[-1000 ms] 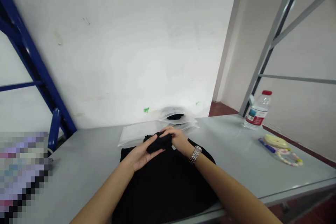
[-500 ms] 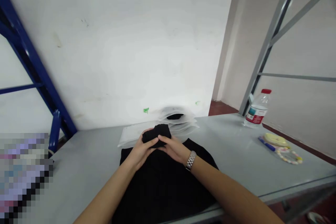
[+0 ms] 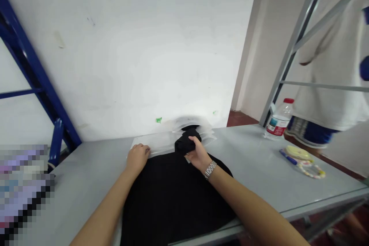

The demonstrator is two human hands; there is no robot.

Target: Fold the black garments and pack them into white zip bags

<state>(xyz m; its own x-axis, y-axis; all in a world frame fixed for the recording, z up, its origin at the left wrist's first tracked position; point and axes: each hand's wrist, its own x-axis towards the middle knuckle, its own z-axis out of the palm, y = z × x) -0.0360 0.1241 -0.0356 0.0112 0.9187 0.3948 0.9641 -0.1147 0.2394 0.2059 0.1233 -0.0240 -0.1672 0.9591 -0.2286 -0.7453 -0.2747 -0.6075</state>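
My right hand [image 3: 198, 155] grips a bundled piece of black cloth [image 3: 184, 143], its fingers wrapped around the lower right side. A small pale tag-like bit shows just under the bundle. My left hand [image 3: 138, 157] is at the near left corner of a flat frosted plastic bag [image 3: 161, 141], fingers curled closed on its edge. Beneath both forearms a large black garment [image 3: 175, 196] is spread out, reaching the table's front edge. Behind the bundle lies a stack of frosted plastic bags [image 3: 206, 132], with something black in the top one.
The grey table [image 3: 253, 169] stands against a white panel [image 3: 155, 54]. To the right are a water bottle [image 3: 278, 121], a yellow item [image 3: 298, 152], a blue pen [image 3: 288, 157] and a beaded bracelet [image 3: 313, 171]. A person in a white top [image 3: 334, 73] is beyond the frame.
My left hand has let go of the black bundle and moved left to the flat bag. My right hand keeps the bundle, shifted slightly right. A person has come into view at right.
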